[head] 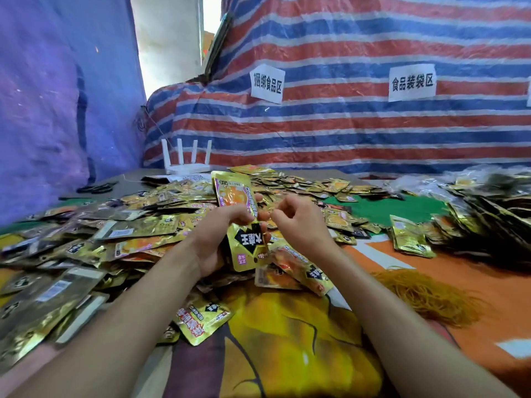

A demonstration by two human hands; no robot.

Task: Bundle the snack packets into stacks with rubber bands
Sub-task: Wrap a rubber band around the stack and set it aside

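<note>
My left hand [221, 237] grips a small stack of gold snack packets [234, 193], held upright above the table, its fingers curled round the middle of the stack. My right hand [298, 222] is just to the right of the stack with fingers curled, pinching at the stack's edge; a rubber band there is too thin to make out. A heap of loose rubber bands [431, 294] lies on the orange cloth at the right. Loose gold packets [138, 225] cover the table around both hands.
Bundled packets are piled at the far right [488, 214]. A white router with several antennas [186, 162] stands at the back, black scissors [96, 188] to its left. A striped tarp [344, 124] with paper signs closes off the back. A patch of green mat [382, 208] shows.
</note>
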